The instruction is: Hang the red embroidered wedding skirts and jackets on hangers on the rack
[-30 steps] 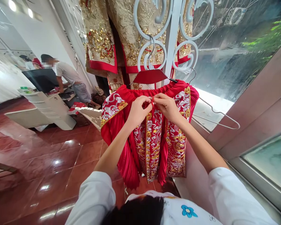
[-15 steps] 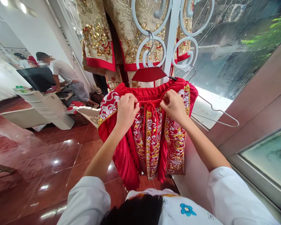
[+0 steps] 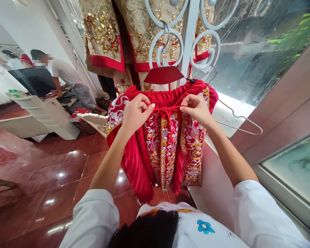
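Note:
A red pleated skirt [image 3: 167, 151] with silver and gold embroidery hangs from a red clothes hanger [image 3: 165, 75]. Its thin red drawstring [image 3: 164, 109] is tied in a bow at the front of the waistband, the loops and ends dangling over the middle panel. My left hand [image 3: 138, 113] pinches the drawstring left of the bow between thumb and fingers. On the other side, my right hand [image 3: 196, 108] pinches it to the right of the bow. The cord stretches between both hands, just below the gathered waistband.
White scrolled ironwork [image 3: 189, 38] holds the hanger's hook. Gold-beaded cream garments [image 3: 103, 34] hang behind. A bare wire hanger [image 3: 244, 122] juts out at right beside the window [image 3: 237, 69]. At far left a person [image 3: 64, 72] leans over a white desk [image 3: 36, 106].
Both hands have opened their grip slightly and now show thumbs along the cord, a little farther apart. The skirt sits slightly higher in the view.

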Demonstrator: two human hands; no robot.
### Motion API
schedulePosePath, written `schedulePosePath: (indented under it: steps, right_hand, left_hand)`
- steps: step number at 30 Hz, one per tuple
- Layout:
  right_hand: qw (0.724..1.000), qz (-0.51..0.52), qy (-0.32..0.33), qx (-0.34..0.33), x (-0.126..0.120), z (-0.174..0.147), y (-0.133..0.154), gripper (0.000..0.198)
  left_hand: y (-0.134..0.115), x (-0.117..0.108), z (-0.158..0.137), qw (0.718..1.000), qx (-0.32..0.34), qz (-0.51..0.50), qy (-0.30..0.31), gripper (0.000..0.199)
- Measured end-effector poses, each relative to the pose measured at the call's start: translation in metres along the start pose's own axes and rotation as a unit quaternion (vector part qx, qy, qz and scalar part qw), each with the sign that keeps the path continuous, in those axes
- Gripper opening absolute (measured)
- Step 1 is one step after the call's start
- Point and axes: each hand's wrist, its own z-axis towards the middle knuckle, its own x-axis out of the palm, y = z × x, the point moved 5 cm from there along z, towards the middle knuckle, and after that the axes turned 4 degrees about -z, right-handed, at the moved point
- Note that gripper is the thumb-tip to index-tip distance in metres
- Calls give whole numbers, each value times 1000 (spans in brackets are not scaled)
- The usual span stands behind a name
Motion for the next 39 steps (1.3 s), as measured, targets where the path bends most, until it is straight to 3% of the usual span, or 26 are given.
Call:
schedulePosePath:
  steps: [3, 8, 11, 14, 16, 18, 20, 25, 29, 32, 33, 35, 37, 39]
  right_hand:
    - [999, -12, 11, -30, -3, 2, -1, 20]
    - [999, -40, 15, -33, -5, -1, -9, 23]
    - [991, -111, -42, -56, -18, -8, 2, 21]
    - [959, -216, -140, -114, -50, -5, 23, 26]
    - [940, -276, -143, -139, -70, 7, 28, 31]
    - [939, -308, -79, -131, -81, 22, 20, 34]
    - [943, -313, -24, -114, -84, 33, 9, 31]
    - [956, -273, -33, -99, -84, 36, 1, 26]
    - [981, -188, 44, -24, -89, 45, 4, 32]
    - [982, -176, 75, 2, -91, 48, 5, 33]
    - [979, -199, 47, -15, -92, 46, 5, 32]
    - [956, -271, -87, -70, -94, 32, 7, 28]
    - [893, -347, -268, -105, -92, 5, 5, 27]
    - [830, -408, -370, -91, -81, -23, -5, 29]
  left_hand:
    - [-3, 3, 2, 999, 34, 30, 16, 13]
    - [10, -1, -2, 998, 36, 48, -5, 19]
    - [10, -22, -4, 997, 48, 38, -44, 13]
    - [9, -56, 5, 990, 88, 63, -85, 17]
    - [17, -69, 19, 990, 89, 108, -30, 30]
    - [33, -70, 32, 988, 61, 125, 71, 40]
    - [46, -65, 38, 985, 38, 119, 122, 40]
    - [55, -56, 30, 996, 29, 79, 2, 31]
    - [59, -54, 23, 997, 6, 36, -73, 28]
    - [64, -56, 26, 996, 2, 4, -90, 30]
    - [65, -57, 27, 996, 3, 1, -84, 31]
    - [65, -57, 30, 998, 7, 23, -64, 33]
    - [64, -58, 31, 995, 7, 79, -52, 32]
    - [61, -59, 31, 990, 5, 135, -49, 31]
